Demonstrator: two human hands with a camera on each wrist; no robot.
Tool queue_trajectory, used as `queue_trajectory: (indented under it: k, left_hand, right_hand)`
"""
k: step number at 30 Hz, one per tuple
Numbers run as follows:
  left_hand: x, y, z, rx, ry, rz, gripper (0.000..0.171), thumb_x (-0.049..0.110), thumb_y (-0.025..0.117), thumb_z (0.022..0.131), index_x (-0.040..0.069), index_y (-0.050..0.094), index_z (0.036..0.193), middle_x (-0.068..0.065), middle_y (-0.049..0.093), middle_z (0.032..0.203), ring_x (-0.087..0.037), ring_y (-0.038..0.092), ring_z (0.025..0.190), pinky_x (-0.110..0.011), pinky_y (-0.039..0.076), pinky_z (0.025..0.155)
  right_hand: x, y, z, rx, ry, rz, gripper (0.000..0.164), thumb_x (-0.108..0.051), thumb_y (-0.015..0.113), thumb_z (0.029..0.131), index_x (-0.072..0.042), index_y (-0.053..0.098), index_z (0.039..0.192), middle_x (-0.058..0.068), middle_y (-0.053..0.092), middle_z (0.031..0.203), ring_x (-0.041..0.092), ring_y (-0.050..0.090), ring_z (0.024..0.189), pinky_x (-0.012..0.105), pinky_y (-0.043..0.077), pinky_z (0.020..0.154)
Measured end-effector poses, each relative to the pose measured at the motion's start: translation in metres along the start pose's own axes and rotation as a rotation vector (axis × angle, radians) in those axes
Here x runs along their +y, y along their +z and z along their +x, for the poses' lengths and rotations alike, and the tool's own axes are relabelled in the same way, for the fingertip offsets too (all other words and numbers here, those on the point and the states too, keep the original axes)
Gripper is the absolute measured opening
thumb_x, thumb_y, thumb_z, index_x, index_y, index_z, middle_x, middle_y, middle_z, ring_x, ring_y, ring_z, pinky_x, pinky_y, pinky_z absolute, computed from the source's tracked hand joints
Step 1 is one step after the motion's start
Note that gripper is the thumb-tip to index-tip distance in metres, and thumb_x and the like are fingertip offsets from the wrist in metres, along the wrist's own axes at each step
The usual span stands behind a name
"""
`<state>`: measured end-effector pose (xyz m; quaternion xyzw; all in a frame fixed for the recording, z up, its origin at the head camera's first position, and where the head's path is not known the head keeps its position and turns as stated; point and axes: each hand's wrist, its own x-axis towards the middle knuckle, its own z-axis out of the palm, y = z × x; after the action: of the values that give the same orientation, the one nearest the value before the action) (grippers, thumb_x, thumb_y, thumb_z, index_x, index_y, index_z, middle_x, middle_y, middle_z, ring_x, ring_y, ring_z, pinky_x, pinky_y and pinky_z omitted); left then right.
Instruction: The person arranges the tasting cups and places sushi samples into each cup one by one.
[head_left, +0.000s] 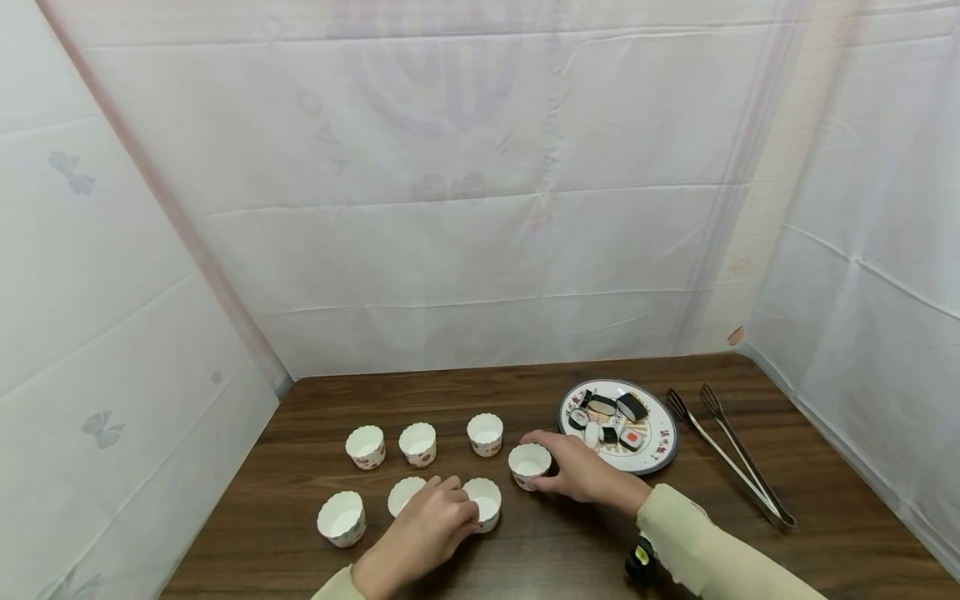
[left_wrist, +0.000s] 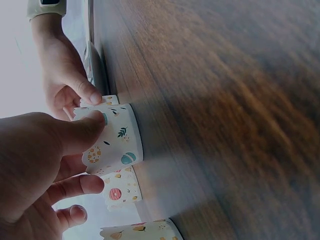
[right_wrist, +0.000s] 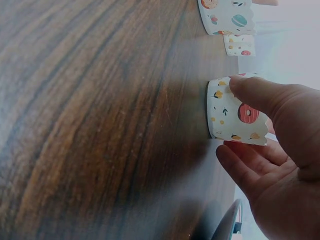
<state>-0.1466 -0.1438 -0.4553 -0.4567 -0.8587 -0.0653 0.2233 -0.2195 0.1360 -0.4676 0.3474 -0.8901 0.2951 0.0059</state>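
Right cup (head_left: 529, 468) grasped upright between thumb and fingers of right hand (head_left: 581, 472); front cup (head_left: 486, 505) pinched at side by left hand (head_left: 431, 518), both at dark table (head_left: 255, 508). Cups apparently being spaced into 2 rows; gentle release, without tipping, likely called for next. 5 other cups (head_left: 365, 447) stood behind and left; sushi plate (head_left: 663, 429), tongs (head_left: 738, 467) laid at right.

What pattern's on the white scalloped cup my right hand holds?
Red doughnut and yellow flowers on the white scalloped cup, clearest in the right wrist view.
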Motion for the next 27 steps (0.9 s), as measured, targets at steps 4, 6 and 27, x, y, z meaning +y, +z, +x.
queue_trajectory:
  k: [4,6,27]
  left_hand:
    - [0.0005,-0.0016,0.0007,-0.003,0.0,0.008,0.027,0.022,0.087,0.079,0.021,0.062,0.069,0.013,0.058,0.067,-0.007,0.044,0.068,-0.021,0.031,0.062]
    - [0.0004,-0.002,0.0009,-0.008,-0.002,0.009,0.027,0.023,0.087,0.08,0.021,0.062,0.069,0.013,0.058,0.067,-0.007,0.044,0.068,-0.022,0.031,0.062]
    - [0.0005,-0.0031,-0.0017,-0.017,-0.019,-0.009,0.022,0.023,0.088,0.08,0.02,0.067,0.076,0.013,0.062,0.073,-0.007,0.046,0.071,-0.023,0.037,0.063]
  right_hand:
    - [-0.0004,-0.0006,0.0004,0.001,0.001,-0.002,0.054,-0.024,0.081,0.091,-0.005,0.059,0.137,0.006,0.068,0.126,0.02,0.066,0.107,0.038,0.053,0.088]
    - [-0.0007,-0.0008,0.0002,0.002,0.002,-0.007,0.055,-0.024,0.081,0.091,-0.005,0.059,0.137,0.006,0.068,0.126,0.021,0.066,0.107,0.039,0.053,0.088]
    - [-0.0001,0.0014,-0.0014,0.008,0.007,-0.036,0.063,-0.026,0.082,0.089,-0.005,0.056,0.142,0.008,0.064,0.137,0.025,0.063,0.119,0.046,0.052,0.096]
